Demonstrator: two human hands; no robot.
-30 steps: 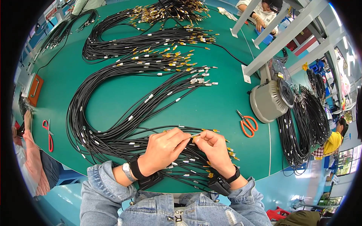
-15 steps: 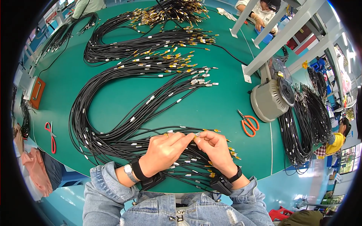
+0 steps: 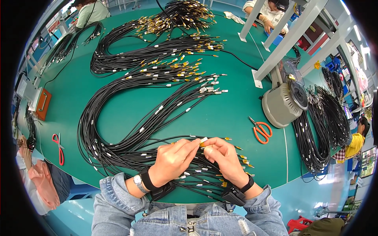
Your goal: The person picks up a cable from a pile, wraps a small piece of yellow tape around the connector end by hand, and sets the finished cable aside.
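Observation:
Both hands meet over the near end of a large bundle of black cables (image 3: 92, 126) that curves in a U across the green table. Between my fingertips is a cable end (image 3: 203, 141) with a white label and a yellow tip. My left hand (image 3: 175, 159) pinches it from the left, thumb hidden behind the fingers. My right hand (image 3: 224, 157) holds it from the right with closed thumb and forefinger. Below and around my hands lie more cable ends (image 3: 244, 160) with white labels and yellow tips. The held cable's run is hidden among the others.
Orange-handled cutters (image 3: 261, 130) lie to the right, before a grey round machine (image 3: 281, 103). Red scissors (image 3: 59, 148) lie at left, near an orange-brown box (image 3: 43, 104). Another cable bundle (image 3: 157, 49) spreads at the back. Metal posts (image 3: 283, 43) rise at right. Other people sit around the table.
The white label between my fingertips has come into view, and my right fingers have shifted slightly. The whole view has moved a little; my hands stay over the same cable ends.

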